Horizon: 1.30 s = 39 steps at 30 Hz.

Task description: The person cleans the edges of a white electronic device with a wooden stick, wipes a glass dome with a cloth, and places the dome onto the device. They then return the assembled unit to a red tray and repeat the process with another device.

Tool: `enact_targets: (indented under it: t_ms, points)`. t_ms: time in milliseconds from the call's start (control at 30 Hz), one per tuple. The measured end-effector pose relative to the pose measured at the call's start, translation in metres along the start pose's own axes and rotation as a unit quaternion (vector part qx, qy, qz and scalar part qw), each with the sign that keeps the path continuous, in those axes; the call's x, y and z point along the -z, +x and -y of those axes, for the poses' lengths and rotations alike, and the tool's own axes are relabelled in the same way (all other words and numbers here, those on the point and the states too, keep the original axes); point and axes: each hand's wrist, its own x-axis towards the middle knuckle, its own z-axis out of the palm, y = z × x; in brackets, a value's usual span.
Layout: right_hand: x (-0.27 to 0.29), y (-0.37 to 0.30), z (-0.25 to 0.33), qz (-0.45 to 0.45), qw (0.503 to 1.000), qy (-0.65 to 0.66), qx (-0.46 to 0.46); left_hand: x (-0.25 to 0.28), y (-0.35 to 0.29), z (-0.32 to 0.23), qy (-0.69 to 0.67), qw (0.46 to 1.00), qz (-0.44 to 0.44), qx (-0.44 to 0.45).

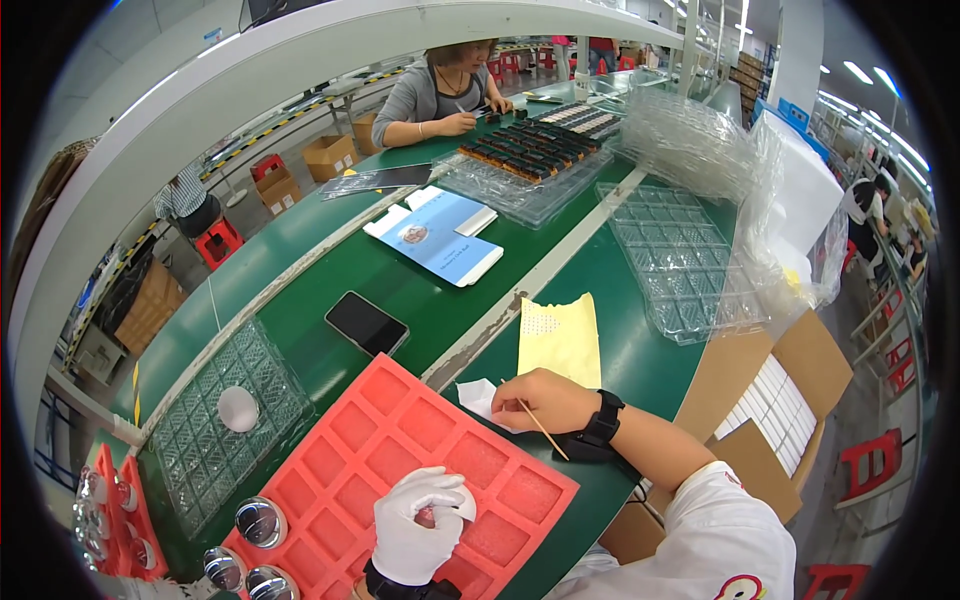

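Observation:
My left hand point(418, 525), in a white glove, is closed around a small round piece with a white rim point(465, 503), largely hidden by the fingers, just above a red foam tray point(548, 488) of square pockets. In my bare right hand point(545, 400) a thin wooden stick point(545, 432) is pinched, slanting down to the right. Under those fingers lies a crumpled white wipe point(478, 398). Beyond it is a yellow cloth point(562, 340) with small dots. Several shiny round domes point(262, 523) sit at the tray's lower left.
A phone point(367, 324) and a blue printed card sheet point(437, 236) lie ahead. A clear blister tray point(230, 425) at left bears a white disc point(238, 409). Empty clear trays point(680, 260) and an open carton of white boxes point(735, 375) are at right. A co-worker point(440, 95) sits across.

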Motion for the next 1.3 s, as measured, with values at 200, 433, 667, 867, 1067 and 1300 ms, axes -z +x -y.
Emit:
enact_targets:
  t_ms: [200, 433, 667, 867, 1067, 1300]
  points:
    - [-0.003, 0.001, 0.001, -0.005, 1.000, 0.016, -0.008, 0.000, -0.006, 0.017, -0.047, 0.998, -0.048, -0.014]
    - [-0.005, 0.002, -0.001, -0.007, 1.000, 0.025, -0.015, 0.000, -0.006, 0.003, -0.011, 0.999, -0.029, -0.016]
    - [0.004, -0.007, -0.008, -0.016, 0.999, 0.034, -0.017, -0.005, -0.003, 0.003, -0.040, 0.999, -0.017, -0.007]
    - [-0.008, 0.008, -0.011, -0.004, 0.999, 0.035, -0.011, 0.000, -0.010, 0.023, -0.088, 0.991, -0.047, -0.087]
    - [-0.002, -0.004, -0.043, -0.037, 0.995, 0.059, -0.065, -0.019, -0.002, 0.035, -0.056, 0.982, -0.130, -0.124]
    - [0.010, -0.003, -0.048, -0.007, 0.995, 0.041, -0.090, -0.015, -0.003, 0.018, 0.030, 0.992, -0.122, -0.026]
